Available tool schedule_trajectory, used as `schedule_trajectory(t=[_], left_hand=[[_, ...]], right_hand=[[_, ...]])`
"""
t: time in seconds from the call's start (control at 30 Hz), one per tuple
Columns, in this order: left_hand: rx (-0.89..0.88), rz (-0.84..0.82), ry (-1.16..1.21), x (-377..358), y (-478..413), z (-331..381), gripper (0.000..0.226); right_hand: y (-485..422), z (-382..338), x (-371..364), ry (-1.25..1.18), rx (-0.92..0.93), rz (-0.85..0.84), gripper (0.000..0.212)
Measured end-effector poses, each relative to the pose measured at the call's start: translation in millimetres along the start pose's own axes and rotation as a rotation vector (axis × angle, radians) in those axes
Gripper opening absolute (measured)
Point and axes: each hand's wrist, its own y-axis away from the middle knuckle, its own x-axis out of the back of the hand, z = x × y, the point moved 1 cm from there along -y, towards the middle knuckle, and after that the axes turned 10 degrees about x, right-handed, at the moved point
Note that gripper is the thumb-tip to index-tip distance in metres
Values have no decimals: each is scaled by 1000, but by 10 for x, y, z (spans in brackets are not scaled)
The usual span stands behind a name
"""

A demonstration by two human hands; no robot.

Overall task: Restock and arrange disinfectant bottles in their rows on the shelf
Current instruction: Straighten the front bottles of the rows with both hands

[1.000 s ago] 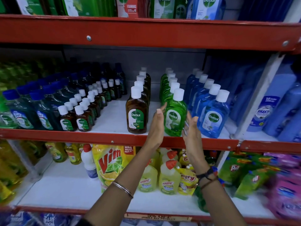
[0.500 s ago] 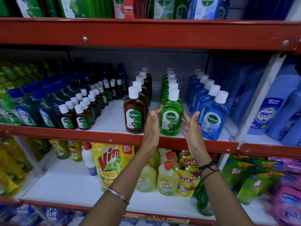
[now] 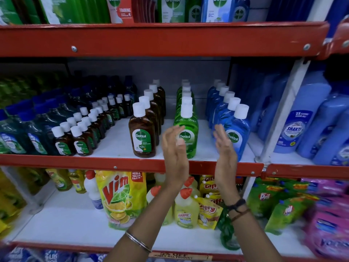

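Observation:
Three rows of white-capped Dettol bottles run front to back on the white middle shelf [image 3: 117,144]: a brown row [image 3: 142,135], a green row [image 3: 186,127] and a blue row [image 3: 237,129]. My left hand [image 3: 175,157] is raised in front of the shelf lip, fingers straight, just left of the front green bottle and partly covering it. My right hand [image 3: 224,154] is raised flat between the green and blue front bottles. Both hands hold nothing and are blurred.
Small brown Dettol bottles [image 3: 79,140] and dark blue-capped bottles [image 3: 35,133] fill the shelf's left. Large blue Shakti bottles [image 3: 302,118] stand past the white upright [image 3: 279,114]. Red shelf lips [image 3: 113,163] run across. Below are a Vim pack [image 3: 120,197] and Harpic bottles [image 3: 186,210].
Both hands have drawn back from the sides of the front green bottle toward me and now hover in front of the shelf edge. The green bottle stands in line with its row.

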Motion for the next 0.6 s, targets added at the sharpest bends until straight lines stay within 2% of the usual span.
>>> schedule_trajectory(t=[0.07, 0.17, 0.23, 0.3, 0.4, 0.6], left_hand=[[-14, -136, 17, -209, 71, 57, 54], [185, -358, 17, -531, 110, 8, 66], [316, -402, 22, -698, 89, -48, 73], [421, -426, 39, -805, 14, -37, 87], [484, -516, 45, -905, -55, -9, 98], [456, -491, 50, -866, -21, -128, 75]], right_hand=[[67, -16, 165, 54, 123, 170, 75], [37, 24, 367, 96, 96, 277, 77], [-13, 85, 446, 99, -7, 267, 77], [-66, 152, 502, 70, -74, 223, 67], [-133, 182, 574, 26, -133, 165, 55], [-326, 197, 812, -82, -247, 95, 53]])
